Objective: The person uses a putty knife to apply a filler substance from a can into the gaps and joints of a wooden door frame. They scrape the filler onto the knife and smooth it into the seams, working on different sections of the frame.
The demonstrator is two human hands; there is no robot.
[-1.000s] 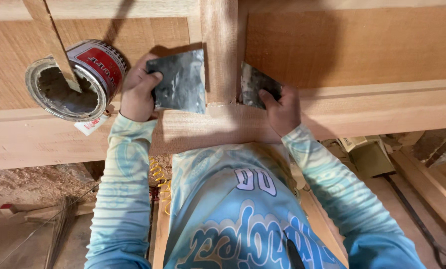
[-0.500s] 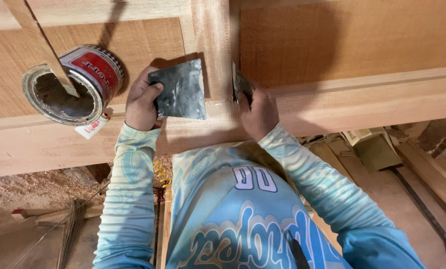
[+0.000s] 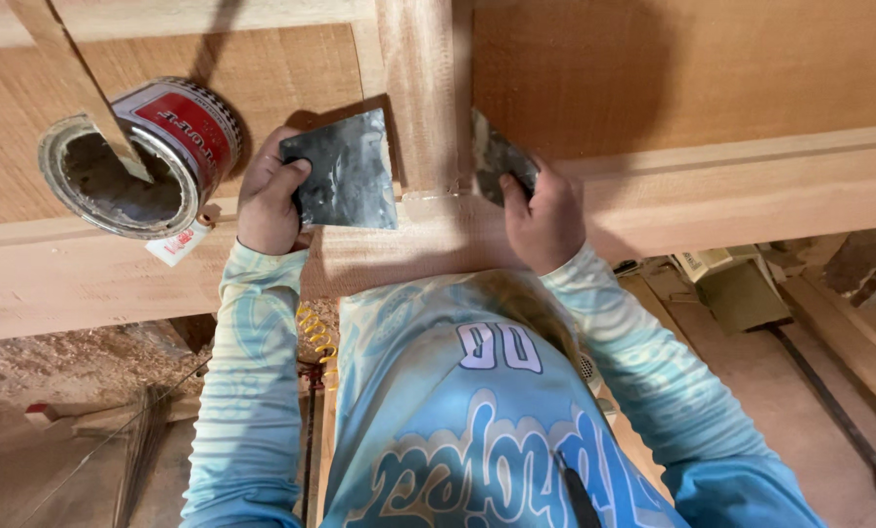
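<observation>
You are working at a wooden door frame (image 3: 653,205) lying flat, at the joint where the upright stile (image 3: 413,93) meets the near rail.

Your left hand (image 3: 269,196) is closing around the left edge of a flat dark metal plate (image 3: 345,171), fingers curled over it and thumb on top; the plate is resting on the rail just left of the stile. Your right hand (image 3: 545,215) is gripping a smaller scraper blade (image 3: 494,156), tilted on edge, with its tip pressing against the wood just right of the joint.

A pale smear of filler (image 3: 428,200) is showing along the joint line, so filling here appears to be under way; whether the seam is fully packed is hard to tell from this angle. The rest of the rail is showing no filler.

The open filler tin (image 3: 144,156), with a wooden stick (image 3: 76,88) standing in it, is sitting on the panel to the left.
</observation>
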